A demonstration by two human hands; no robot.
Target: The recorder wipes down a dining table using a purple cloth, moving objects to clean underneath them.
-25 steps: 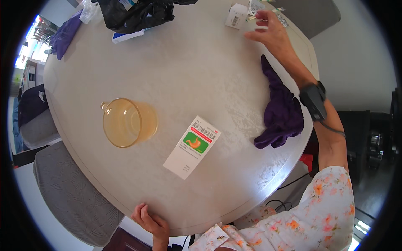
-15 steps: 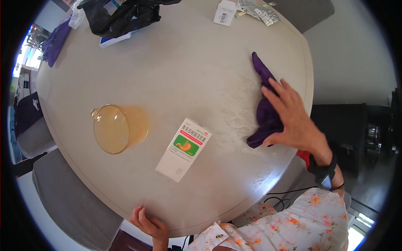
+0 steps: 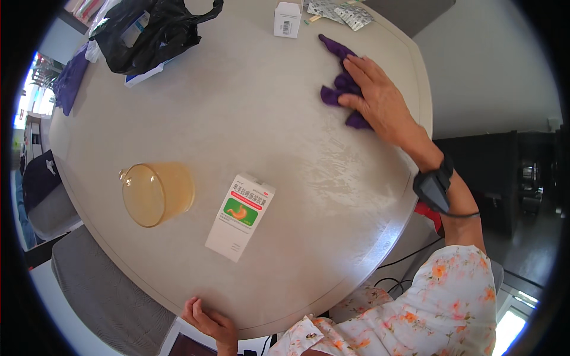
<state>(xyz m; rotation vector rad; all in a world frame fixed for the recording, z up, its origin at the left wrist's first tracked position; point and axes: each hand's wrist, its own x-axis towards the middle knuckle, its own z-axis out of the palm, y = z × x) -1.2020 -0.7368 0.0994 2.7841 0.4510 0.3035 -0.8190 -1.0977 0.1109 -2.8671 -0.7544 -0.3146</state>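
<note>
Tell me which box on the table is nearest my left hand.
The white box with the green panel, right of the mug. The barcode box by the blister packs and blue-edged box at the black bag are farther.

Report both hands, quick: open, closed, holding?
Left hand: half-open, no object visible in it, at table edge.
Right hand: open, spread over the purple cloth.

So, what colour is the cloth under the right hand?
The cloth is dark purple, clearest in the head view.

A glass mug (image 3: 159, 194) stands near a carton (image 3: 240, 217).
</note>
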